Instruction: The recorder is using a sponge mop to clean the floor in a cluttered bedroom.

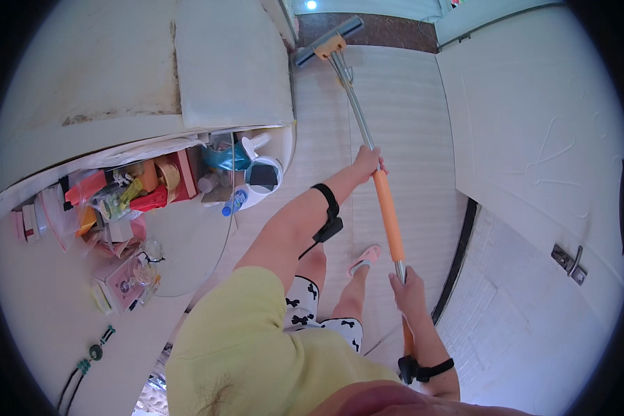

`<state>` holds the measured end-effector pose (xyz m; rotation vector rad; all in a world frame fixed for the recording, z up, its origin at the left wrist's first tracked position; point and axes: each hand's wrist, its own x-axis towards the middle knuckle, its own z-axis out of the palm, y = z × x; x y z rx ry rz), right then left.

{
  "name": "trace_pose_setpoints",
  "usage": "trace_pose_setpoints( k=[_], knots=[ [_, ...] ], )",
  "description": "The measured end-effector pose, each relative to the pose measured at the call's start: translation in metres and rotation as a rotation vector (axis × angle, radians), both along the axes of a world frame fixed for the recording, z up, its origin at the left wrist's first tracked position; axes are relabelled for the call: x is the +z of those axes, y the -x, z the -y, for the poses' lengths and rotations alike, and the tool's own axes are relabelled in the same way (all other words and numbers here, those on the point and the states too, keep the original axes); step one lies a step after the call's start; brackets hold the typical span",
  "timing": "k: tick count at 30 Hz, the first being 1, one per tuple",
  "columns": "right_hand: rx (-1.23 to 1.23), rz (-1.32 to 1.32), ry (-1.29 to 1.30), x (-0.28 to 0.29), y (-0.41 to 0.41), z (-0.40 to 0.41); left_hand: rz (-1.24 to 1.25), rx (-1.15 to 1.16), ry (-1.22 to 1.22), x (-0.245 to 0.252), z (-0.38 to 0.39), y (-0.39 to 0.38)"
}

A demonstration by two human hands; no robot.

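Note:
Both of my hands grip a sponge mop that slants away from me across the tiled floor (405, 114). My left hand (366, 162) wraps the steel pole (360, 117) just above the orange foam sleeve (390, 213). Lower down, my right hand (410, 291) holds the pole below that sleeve, and more orange handle shows beneath it. The mop head (330, 42), with an orange bracket and a grey bar, lies over the dark stone threshold (390, 31) at the top. Whether it touches the floor I cannot tell.
A white door (525, 119) with a lever handle (572, 264) stands on the right. At left, a table (47, 291) carries bags, boxes, a blue-capped bottle (234, 203) and a beaded necklace (95, 352). A white cabinet (234, 62) rises behind it. My pink slipper (366, 258) is on the floor.

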<state>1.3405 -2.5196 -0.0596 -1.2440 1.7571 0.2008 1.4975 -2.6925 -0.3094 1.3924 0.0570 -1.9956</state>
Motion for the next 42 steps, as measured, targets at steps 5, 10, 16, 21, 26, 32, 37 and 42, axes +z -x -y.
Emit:
trace_pose_setpoints(
  k=[5,10,16,21,26,32,37,42],
  knots=[
    [0.093,-0.028,0.044,-0.006,-0.022,0.027,0.018,0.084,-0.005,0.003,0.033,-0.026],
    [0.316,-0.196,-0.018,0.022,-0.051,0.063,-0.281,0.409,-0.053,0.019,0.054,-0.05],
    [0.465,-0.154,-0.11,0.051,-0.063,0.073,-0.443,0.494,-0.025,0.032,0.04,-0.068],
    [0.461,-0.215,-0.201,0.077,-0.046,0.046,-0.477,0.507,-0.075,0.04,-0.009,-0.045],
    [0.457,-0.292,-0.254,0.117,-0.006,-0.015,-0.501,0.49,-0.155,0.08,-0.091,-0.004],
    [0.203,-0.291,-0.18,0.114,0.05,-0.084,-0.437,0.351,-0.278,0.1,-0.132,0.036],
    [-0.012,-0.102,-0.065,0.059,0.1,-0.135,-0.292,-0.032,-0.071,0.073,-0.119,0.058],
    [-0.505,0.182,-0.401,0.031,0.022,-0.037,-0.08,-0.135,-0.046,-0.001,-0.052,0.026]
  ],
)
